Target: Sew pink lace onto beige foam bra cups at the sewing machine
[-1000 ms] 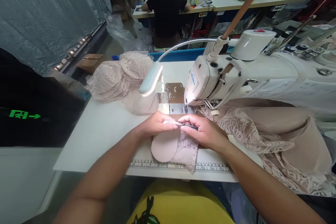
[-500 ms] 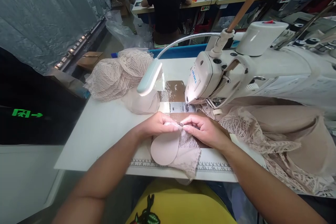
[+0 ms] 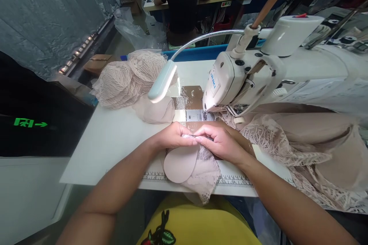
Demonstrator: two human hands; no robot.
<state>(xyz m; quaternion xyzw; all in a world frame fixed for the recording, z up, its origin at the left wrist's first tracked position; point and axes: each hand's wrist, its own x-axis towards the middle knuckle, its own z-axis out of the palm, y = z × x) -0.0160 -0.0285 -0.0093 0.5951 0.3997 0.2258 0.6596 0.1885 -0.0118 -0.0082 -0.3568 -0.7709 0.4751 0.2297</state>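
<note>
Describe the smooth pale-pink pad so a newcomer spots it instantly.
Find the white sewing machine, then the left hand and right hand below it in view. Just below the left hand, the pad partly covers the printed ruler. Unlike the patterned lace beside it, it is smooth, plain and round-edged.

Lower centre: smooth, matt pad (image 3: 179,166) and openwork lace cloth (image 3: 211,166); right: glossy sewing machine (image 3: 313,61); upper left: crinkled, sheeny sheeting (image 3: 54,19).

The table (image 3: 97,153) bears a sewing machine (image 3: 222,78), heaped lace (image 3: 126,80) and, seemingly, pale cloth (image 3: 202,180).
</note>
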